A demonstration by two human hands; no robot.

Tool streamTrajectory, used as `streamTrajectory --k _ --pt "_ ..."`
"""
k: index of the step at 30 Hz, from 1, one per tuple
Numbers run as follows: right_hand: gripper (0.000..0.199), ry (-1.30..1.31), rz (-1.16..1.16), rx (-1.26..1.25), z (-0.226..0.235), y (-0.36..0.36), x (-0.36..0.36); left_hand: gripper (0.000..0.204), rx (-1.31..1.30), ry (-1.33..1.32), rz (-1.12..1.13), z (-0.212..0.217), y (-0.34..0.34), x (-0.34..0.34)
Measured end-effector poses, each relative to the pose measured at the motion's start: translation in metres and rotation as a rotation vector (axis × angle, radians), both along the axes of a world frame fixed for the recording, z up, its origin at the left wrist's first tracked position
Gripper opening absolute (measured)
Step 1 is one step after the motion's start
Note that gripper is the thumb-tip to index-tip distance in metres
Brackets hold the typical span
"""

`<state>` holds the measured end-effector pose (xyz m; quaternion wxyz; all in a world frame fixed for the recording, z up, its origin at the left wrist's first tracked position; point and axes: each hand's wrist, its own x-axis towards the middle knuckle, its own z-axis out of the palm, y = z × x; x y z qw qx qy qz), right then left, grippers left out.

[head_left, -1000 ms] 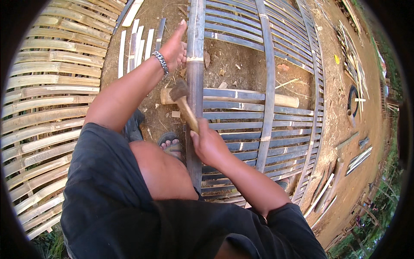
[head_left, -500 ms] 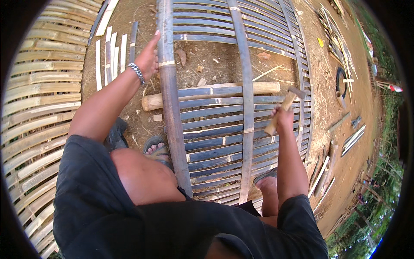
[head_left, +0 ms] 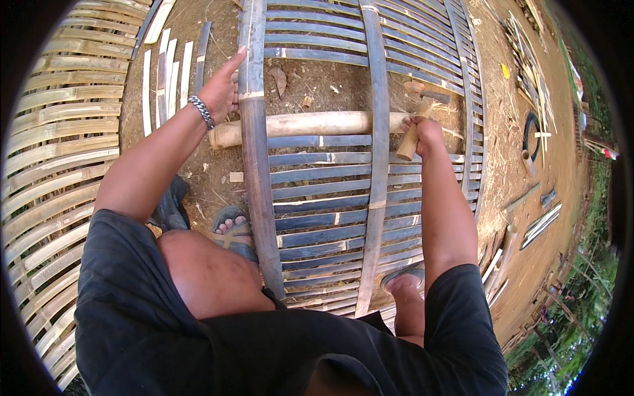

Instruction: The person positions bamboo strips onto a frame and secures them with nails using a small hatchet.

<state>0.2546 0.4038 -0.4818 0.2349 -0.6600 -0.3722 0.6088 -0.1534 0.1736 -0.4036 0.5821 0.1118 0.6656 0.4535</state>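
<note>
My left hand, with a chain bracelet at its wrist, is closed on the left bamboo rail of a slatted panel. Its thumb lies along the rail's side; the fingertips are partly hidden. My right hand grips a hammer by its thick pale wooden handle. The hammer's dark head points away from me, over the panel's right half. Under the rails, a pale bamboo pole lies crosswise in a gap between the dark slats. A middle rail crosses over the pole.
Another slatted bamboo panel stretches along the left. Split strips lie on the ground beside it. More strips, a black coil and loose bamboo pieces lie to the right. My sandalled feet flank the panel.
The pale pole has shifted away from me relative to the slats and now shows in the gap. My right hand has moved forward and slightly left with the hammer. My left hand stays on the rail.
</note>
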Motion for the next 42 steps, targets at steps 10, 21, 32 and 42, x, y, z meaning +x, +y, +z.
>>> streamTrajectory --k 10,21,32,42 --pt "0.031 0.002 -0.002 0.024 0.010 0.006 -0.002 0.098 0.011 0.104 -0.078 -0.027 0.002 -0.003" --pt "0.050 -0.837 0.386 0.553 0.007 0.020 0.043 0.105 -0.098 0.562 -0.730 -0.045 -0.039 -0.035" --pt "0.055 -0.777 0.287 0.468 -0.017 0.036 0.053 0.077 -0.004 1.126 -1.186 -0.039 -0.080 -0.019" --pt "0.088 -0.780 0.272 0.426 -0.032 0.044 0.070 0.069 -0.032 1.171 -1.255 -0.027 -0.055 -0.027"
